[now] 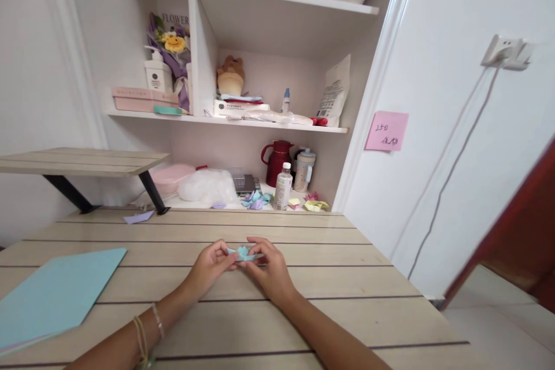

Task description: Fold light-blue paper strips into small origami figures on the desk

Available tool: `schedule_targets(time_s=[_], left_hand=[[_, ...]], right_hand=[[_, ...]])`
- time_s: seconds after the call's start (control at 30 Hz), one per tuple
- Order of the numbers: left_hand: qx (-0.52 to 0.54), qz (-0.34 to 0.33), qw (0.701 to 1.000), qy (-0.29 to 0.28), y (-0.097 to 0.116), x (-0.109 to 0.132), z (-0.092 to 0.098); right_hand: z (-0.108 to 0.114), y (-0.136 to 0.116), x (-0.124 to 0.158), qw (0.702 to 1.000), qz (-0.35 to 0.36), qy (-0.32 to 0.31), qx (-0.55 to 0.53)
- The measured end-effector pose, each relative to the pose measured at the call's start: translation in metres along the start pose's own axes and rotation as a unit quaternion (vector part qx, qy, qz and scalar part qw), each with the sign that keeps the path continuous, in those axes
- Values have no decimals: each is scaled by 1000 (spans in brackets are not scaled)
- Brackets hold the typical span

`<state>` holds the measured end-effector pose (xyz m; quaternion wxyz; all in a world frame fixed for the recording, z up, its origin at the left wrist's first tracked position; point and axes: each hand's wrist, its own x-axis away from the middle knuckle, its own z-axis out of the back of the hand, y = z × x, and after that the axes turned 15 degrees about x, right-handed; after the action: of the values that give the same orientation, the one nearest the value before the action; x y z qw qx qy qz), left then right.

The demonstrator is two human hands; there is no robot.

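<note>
— What is being held, and where?

— A small piece of folded blue paper (245,254) is held between the two hands, over the middle of the desk (333,315). Whether the desk is touched by it cannot be told.

— How are the hands set?

— The left end of the paper is pinched by the left hand (213,261), with its thumb laid along the near side and its fingers curled. The right end is gripped by the right hand (271,269), with the thumb below and the index finger stretched out over the top. Neither hand is spread wide.

— What is found around them?

— To the left, a stack of paper sheets (65,289) is seen lying flat, its top sheet blue. Near the foot of the small raised stand (82,161), a purple paper scrap (139,218) is placed.

— And behind the desk?

— On the lowest shelf, a clear bottle (283,188) is stood upright, with blue and purple folded papers (255,201) to its left and a yellow folded paper (315,206) to its right.
</note>
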<state>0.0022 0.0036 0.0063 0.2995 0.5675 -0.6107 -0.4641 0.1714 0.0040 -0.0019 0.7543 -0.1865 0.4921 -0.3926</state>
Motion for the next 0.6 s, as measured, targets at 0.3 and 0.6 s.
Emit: schedule_targets(time_s=[0.3,0.6], left_hand=[[-68,-50,995,-44,-4,2,0],[-111,-71,990,-51,-4,2,3]], right_hand=[[0,2,-2,999,-24,-18,20],[1,-1,2,996,20,-54,68]])
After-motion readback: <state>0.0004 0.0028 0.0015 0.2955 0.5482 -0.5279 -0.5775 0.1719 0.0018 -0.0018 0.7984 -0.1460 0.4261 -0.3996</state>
